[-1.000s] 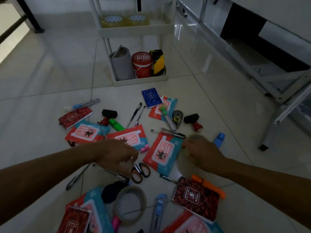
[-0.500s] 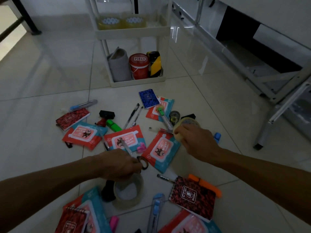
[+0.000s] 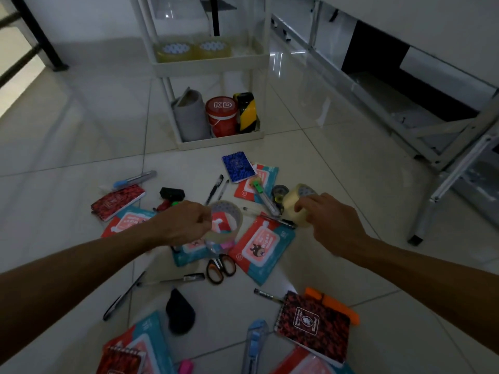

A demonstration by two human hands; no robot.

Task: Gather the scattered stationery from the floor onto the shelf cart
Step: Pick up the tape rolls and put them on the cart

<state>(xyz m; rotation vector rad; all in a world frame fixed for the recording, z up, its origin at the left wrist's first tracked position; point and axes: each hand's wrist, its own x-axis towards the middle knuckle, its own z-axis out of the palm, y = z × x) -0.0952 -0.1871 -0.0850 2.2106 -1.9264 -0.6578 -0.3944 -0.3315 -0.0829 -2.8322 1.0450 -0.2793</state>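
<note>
left hand (image 3: 186, 225) grips clear tape ring (image 3: 225, 220) at frame centre | right hand (image 3: 332, 222) grips fatter tape roll (image 3: 298, 199) centre-right, both off the floor | likely light, rigid, slick-sided: hold through the core | shelf cart (image 3: 210, 66) top centre

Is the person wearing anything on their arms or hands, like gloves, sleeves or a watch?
Nothing shows. The left hand and right hand are bare, with no gloves and no rings that I can make out in the dim light. Both forearms are uncovered up to the picture's edge, with no sleeves, watch or wristband in view.
</note>
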